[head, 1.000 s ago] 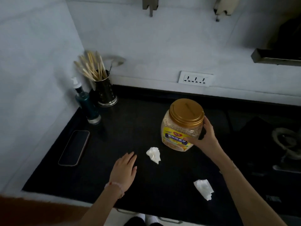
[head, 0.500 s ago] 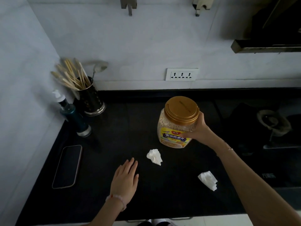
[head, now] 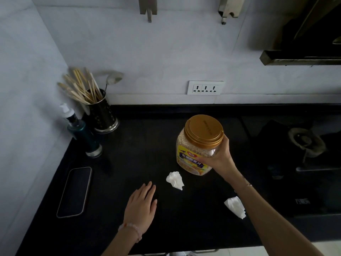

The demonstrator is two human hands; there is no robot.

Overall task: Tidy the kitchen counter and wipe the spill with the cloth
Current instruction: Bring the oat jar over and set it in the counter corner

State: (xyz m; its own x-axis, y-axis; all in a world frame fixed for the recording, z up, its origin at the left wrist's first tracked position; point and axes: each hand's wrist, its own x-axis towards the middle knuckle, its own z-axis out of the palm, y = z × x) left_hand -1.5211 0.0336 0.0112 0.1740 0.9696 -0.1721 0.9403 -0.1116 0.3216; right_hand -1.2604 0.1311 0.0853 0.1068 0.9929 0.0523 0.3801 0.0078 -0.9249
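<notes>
While tidying, right hand (head: 219, 159) fingers (head: 201, 160) clamped on oats jar (head: 198, 145) mid-desk (head: 129, 145); left hand (head: 141, 204) flat, fingers apart beside crumpled tissue (head: 175, 180). Next, likely: jar set aside, tissues cleared.

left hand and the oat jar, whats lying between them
In the head view, one crumpled white tissue lies on the counter between the left hand and the oat jar.
</notes>
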